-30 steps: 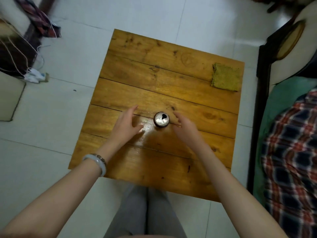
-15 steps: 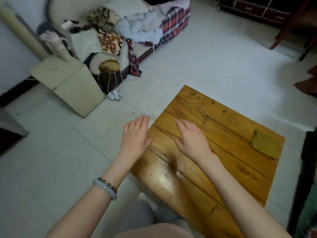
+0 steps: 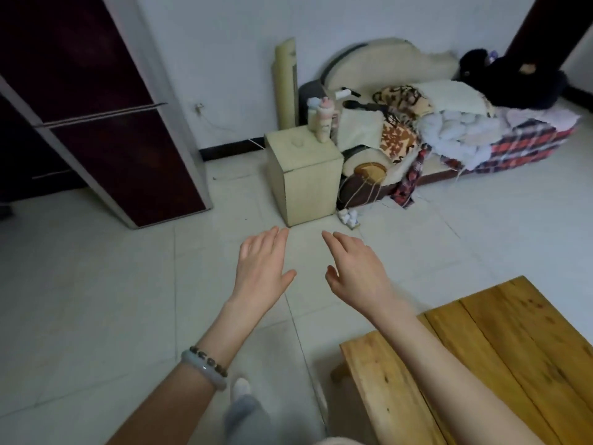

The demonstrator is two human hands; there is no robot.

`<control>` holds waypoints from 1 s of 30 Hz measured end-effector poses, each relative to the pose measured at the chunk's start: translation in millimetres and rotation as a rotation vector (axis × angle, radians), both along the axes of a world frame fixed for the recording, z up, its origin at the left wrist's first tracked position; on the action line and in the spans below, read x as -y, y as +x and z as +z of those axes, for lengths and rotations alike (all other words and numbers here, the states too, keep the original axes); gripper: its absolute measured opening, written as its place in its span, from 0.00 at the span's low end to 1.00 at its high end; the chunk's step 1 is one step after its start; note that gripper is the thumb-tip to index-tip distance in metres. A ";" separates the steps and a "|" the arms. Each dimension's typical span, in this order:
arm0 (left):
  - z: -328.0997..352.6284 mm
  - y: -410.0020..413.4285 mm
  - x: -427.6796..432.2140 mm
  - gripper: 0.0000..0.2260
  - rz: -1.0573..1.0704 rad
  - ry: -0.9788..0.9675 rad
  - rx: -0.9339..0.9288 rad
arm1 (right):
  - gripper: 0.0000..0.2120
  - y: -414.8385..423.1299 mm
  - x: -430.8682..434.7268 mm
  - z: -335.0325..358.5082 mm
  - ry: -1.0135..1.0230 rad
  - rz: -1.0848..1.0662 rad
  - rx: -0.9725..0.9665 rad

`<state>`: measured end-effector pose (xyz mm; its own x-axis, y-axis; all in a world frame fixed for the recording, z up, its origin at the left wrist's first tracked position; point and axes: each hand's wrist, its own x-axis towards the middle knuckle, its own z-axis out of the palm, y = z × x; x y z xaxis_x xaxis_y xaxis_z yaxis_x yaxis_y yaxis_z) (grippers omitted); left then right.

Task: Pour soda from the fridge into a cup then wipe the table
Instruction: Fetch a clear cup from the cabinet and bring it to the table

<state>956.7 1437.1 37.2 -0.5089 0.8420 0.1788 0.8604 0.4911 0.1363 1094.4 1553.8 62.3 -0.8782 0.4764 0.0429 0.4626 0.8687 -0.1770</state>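
Head view: with left hand (image 3: pixel 261 268) and right hand (image 3: pixel 356 271) both empty and outstretched above the floor (image 3: pixel 96 300), and soda out of sight, presumably inside the closed fridge (image 3: pixel 122 155) at upper left, well apart from the table (image 3: pixel 513 348), expect a cold, slippery, light container; grip round mid-body, upright.

The scene is viewed from one wide-angle head-worn camera, aimed forward and down across the floor (image 3: pixel 96 300). The fridge (image 3: pixel 106 130) is framed farther off at ten o'clock, the table (image 3: pixel 513 332) close at five o'clock.
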 end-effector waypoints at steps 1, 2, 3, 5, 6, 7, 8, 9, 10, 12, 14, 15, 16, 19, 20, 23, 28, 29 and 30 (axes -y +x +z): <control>0.1 -19.0 7.2 0.35 0.013 -0.003 -0.009 | 0.30 -22.0 4.8 -0.6 -0.009 0.012 -0.006; 0.0 -39.0 14.2 0.35 0.023 -0.003 -0.019 | 0.30 -44.2 9.3 -1.4 -0.019 0.022 -0.011; 0.3 -59.3 20.4 0.35 0.030 -0.003 -0.027 | 0.30 -66.6 13.2 -1.9 -0.025 0.028 -0.013; 2.3 -100.9 30.8 0.35 0.038 -0.005 -0.035 | 0.30 -110.4 19.8 -2.8 -0.026 0.030 -0.016; 3.8 -122.6 35.4 0.35 0.039 -0.002 -0.043 | 0.30 -132.4 22.5 -3.0 -0.025 0.027 -0.024; 6.0 -143.8 39.1 0.34 0.037 0.001 -0.055 | 0.30 -153.6 24.8 -2.9 -0.024 0.025 -0.033; 8.2 -163.7 42.5 0.34 0.035 0.003 -0.065 | 0.30 -173.7 26.8 -2.8 -0.020 0.025 -0.042; 10.4 -183.0 45.6 0.34 0.033 0.003 -0.073 | 0.30 -193.3 28.4 -2.7 -0.015 0.027 -0.048; 12.6 -200.5 48.4 0.34 0.032 -0.001 -0.079 | 0.30 -211.5 29.8 -2.3 -0.009 0.026 -0.052; 16.4 -232.4 53.7 0.33 0.033 -0.016 -0.075 | 0.30 -244.4 33.6 -0.8 0.006 0.021 -0.046; 16.7 -262.1 55.0 0.33 0.034 -0.009 -0.079 | 0.30 -273.9 36.1 -0.4 0.017 0.018 -0.030; 16.3 -276.5 54.0 0.33 0.036 -0.005 -0.086 | 0.30 -287.9 36.0 -0.9 0.020 0.020 -0.024; 16.1 -290.0 52.2 0.33 0.040 -0.007 -0.093 | 0.30 -301.3 35.0 -1.5 0.026 0.023 -0.018; 13.6 -328.5 43.7 0.33 0.056 -0.014 -0.095 | 0.30 -340.1 26.0 -3.1 0.051 0.038 -0.001; 12.2 -340.7 40.1 0.33 0.061 -0.019 -0.086 | 0.30 -352.9 22.1 -3.6 0.056 0.042 0.006; 5.7 -378.1 25.9 0.33 0.065 -0.032 -0.077 | 0.30 -393.2 7.1 -7.4 0.079 0.048 0.042; -6.4 -457.2 -12.2 0.33 0.065 -0.045 -0.106 | 0.31 -478.0 -29.6 -14.6 0.088 0.043 0.036; -7.5 -474.2 -22.7 0.33 0.063 -0.051 -0.113 | 0.31 -495.7 -39.0 -15.7 0.084 0.043 0.034; -7.8 -491.7 -33.9 0.33 0.059 -0.057 -0.118 | 0.31 -513.6 -49.1 -16.3 0.080 0.042 0.035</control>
